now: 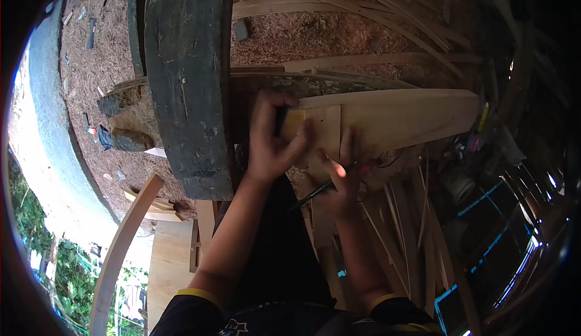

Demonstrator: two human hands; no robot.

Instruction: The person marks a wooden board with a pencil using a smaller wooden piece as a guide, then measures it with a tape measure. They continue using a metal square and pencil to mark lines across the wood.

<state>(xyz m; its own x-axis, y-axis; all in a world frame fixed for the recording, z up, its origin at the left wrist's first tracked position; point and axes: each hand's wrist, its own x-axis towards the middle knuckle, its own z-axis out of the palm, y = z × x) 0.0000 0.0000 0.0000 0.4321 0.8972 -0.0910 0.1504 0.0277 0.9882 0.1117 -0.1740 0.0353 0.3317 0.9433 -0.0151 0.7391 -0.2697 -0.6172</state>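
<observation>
A long pale wooden board (399, 115) with a rounded right end lies across the middle, on a rough timber. Over its left part sits a smaller flat wooden piece (327, 127) with a straight edge. My left hand (272, 139) grips the left end of the board, with fingers bent over a yellowish block (294, 122) and a dark part beside it. My right hand (340, 184) is at the lower edge of the smaller piece, one finger raised against it, and holds a thin dark pen-like tool (311, 195) pointing down to the left.
A thick dark weathered beam (187, 82) stands left of my left hand. Curved wood strips (339, 3) lie over shavings at the top. More strips (408, 233) lie at the lower right. A curved plank (124, 251) rises at the lower left.
</observation>
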